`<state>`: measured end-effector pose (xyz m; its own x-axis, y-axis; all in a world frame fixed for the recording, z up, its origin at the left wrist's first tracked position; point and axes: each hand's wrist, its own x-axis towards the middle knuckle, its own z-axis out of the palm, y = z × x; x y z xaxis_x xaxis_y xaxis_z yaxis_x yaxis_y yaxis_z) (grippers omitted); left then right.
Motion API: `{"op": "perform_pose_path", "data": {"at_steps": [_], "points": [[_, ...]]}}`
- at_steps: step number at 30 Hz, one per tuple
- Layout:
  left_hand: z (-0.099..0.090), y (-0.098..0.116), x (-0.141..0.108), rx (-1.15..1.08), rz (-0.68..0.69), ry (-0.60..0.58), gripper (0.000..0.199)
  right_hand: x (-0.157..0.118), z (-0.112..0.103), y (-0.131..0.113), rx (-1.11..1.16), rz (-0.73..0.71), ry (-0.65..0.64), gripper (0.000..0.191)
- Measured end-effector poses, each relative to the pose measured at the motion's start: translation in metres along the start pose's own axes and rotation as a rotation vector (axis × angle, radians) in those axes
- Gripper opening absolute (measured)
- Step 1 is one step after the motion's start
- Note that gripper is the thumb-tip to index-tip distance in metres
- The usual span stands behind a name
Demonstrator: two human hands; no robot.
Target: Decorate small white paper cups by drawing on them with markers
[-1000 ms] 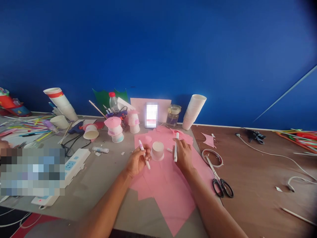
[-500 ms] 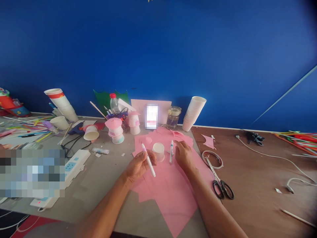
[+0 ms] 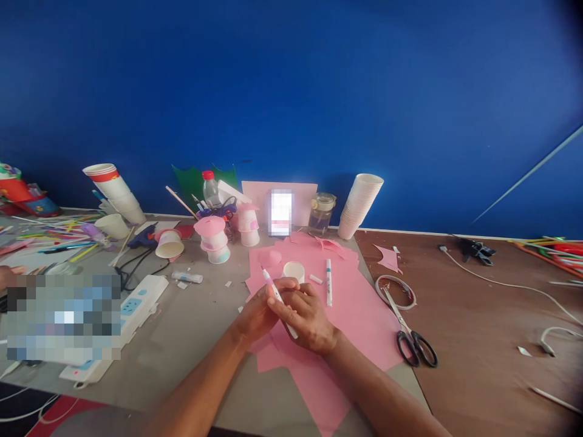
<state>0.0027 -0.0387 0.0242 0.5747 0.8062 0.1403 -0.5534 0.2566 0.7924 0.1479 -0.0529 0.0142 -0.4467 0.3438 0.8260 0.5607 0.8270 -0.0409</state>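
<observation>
A white marker (image 3: 268, 278) with a pink band and a bare tip slants across both hands, tip pointing up and left. My left hand (image 3: 255, 315) is closed around it from the left. From the right, my right hand (image 3: 312, 317) meets the left, its thumb laid over the barrel and its fingers curled. Just beyond the fingers stands an upturned white paper cup (image 3: 294, 271), partly hidden. To its right, on pink paper (image 3: 364, 315), lie a small white cap (image 3: 316, 279) and a second marker (image 3: 328, 283) with a blue band.
Black-handled scissors (image 3: 416, 349) overlap a tape roll (image 3: 412, 297) on the right. Behind stand a lit phone (image 3: 281, 212), a glass jar (image 3: 322, 212), stacked cups (image 3: 362, 203) and pink-topped cup figures (image 3: 213, 240). A power strip (image 3: 141, 303) lies left.
My right hand has left the area beside the blue-banded marker and come left onto the marker in my left hand. The view has shifted slightly.
</observation>
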Motion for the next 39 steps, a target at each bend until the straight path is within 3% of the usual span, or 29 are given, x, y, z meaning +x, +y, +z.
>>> {"op": "perform_pose_path", "data": {"at_steps": [5, 7, 9, 13, 15, 18, 22, 29, 35, 39], "points": [[0.006, 0.002, -0.001, 0.052, -0.032, -0.054, 0.046, -0.002, -0.006, -0.002, -0.001, 0.007, -0.036, 0.053], [0.005, 0.003, 0.001, 0.057, -0.010, -0.023, 0.053, -0.001, -0.010, -0.002, -0.024, 0.047, -0.020, 0.047], [0.000, 0.004, 0.005, 0.089, 0.072, 0.125, 0.050, -0.002, -0.011, 0.003, -0.065, 0.156, 0.038, 0.042], [-0.017, 0.003, 0.014, 0.392, 0.267, 0.597, 0.024, -0.009, -0.010, 0.020, -0.127, 0.430, 0.144, 0.030], [-0.025, 0.001, 0.016, 0.588, 0.282, 0.659, 0.025, -0.014, -0.007, 0.029, -0.123, 0.533, 0.166, 0.026], [-0.032, -0.005, 0.017, 0.788, 0.209, 0.557, 0.048, -0.019, -0.001, 0.035, -0.084, 0.631, 0.150, 0.025], [-0.030, -0.013, 0.017, 0.892, 0.104, 0.426, 0.071, -0.020, 0.004, 0.032, -0.078, 0.645, 0.095, 0.028], [-0.018, -0.011, 0.022, 0.904, 0.113, 0.255, 0.056, -0.018, 0.007, 0.024, -0.004, 0.617, 0.061, 0.031], [-0.025, -0.013, 0.022, 0.824, 0.095, 0.346, 0.067, -0.023, 0.006, 0.025, 0.184, 0.654, 0.135, 0.029], [-0.029, -0.005, 0.020, 0.741, 0.019, 0.414, 0.066, -0.016, -0.004, 0.024, 0.441, 0.681, 0.380, 0.028]]}}
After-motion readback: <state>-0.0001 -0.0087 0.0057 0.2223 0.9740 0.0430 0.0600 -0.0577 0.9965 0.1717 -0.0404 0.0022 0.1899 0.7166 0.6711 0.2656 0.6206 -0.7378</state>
